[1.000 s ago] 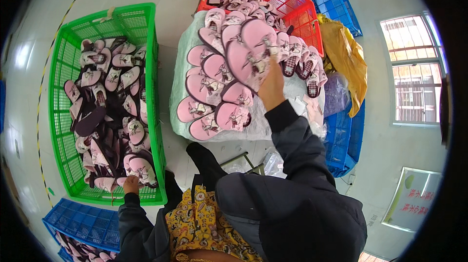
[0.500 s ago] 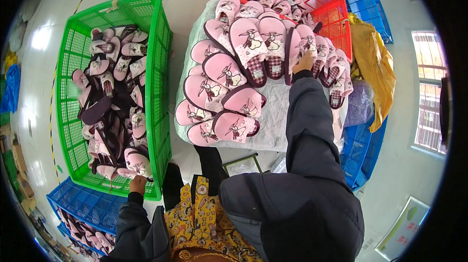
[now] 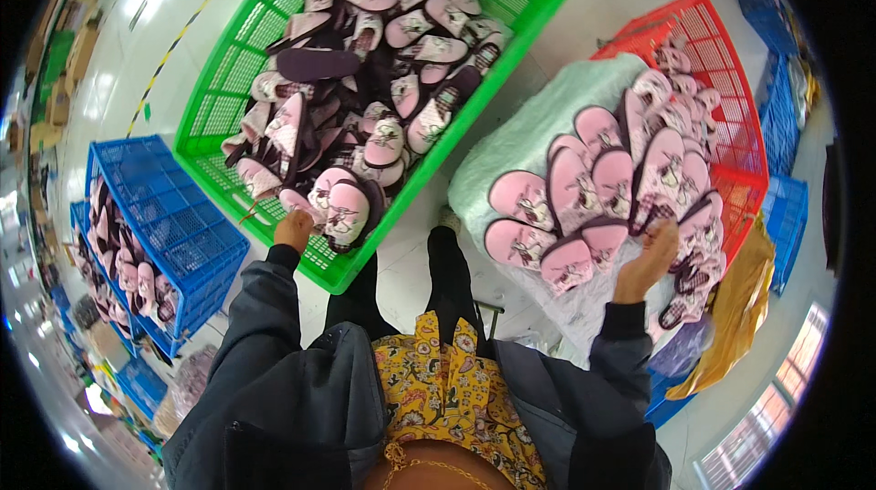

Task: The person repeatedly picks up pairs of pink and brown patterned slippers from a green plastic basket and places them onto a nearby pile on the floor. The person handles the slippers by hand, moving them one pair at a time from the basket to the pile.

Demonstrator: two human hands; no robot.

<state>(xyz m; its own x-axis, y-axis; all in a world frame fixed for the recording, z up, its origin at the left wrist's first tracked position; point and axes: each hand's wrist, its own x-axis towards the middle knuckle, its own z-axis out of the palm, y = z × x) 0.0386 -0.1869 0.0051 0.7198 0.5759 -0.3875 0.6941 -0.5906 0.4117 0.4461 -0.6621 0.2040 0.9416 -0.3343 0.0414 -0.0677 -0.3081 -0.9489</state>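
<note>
Here, hidden items first: the lower layers of slippers in the green crate [image 3: 228,98] lie buried under the top ones, the red crate [image 3: 730,98] is half covered by a pale green sheet [image 3: 538,125], and the fisheye rim cuts off the blue crates at both sides.

My left hand [image 3: 293,230]: at the near rim of the green crate, fingers curled over the edge beside a pink slipper with a dark sole [image 3: 345,213]. Whether the fingers pinch anything I cannot tell (the knuckles hide the fingertips).

My right hand [image 3: 650,253]: palm down, fingers bent onto the near end of the stacked pink slippers [image 3: 584,198], touching the nearest of them; the grip itself is hidden beneath the hand, so closed or loose cannot be told.

Stacked pink slippers: soles up and overlapping in rows on the pale green sheet, in front of the red crate, to my right.

Loose pink and dark slippers [image 3: 383,79]: heaped in the green crate, to my left and ahead.

Blue crate [image 3: 155,207]: left of the green one, more pink slippers along its far side.

Yellow bag [image 3: 739,317]: crumpled, right of the stack.
</note>
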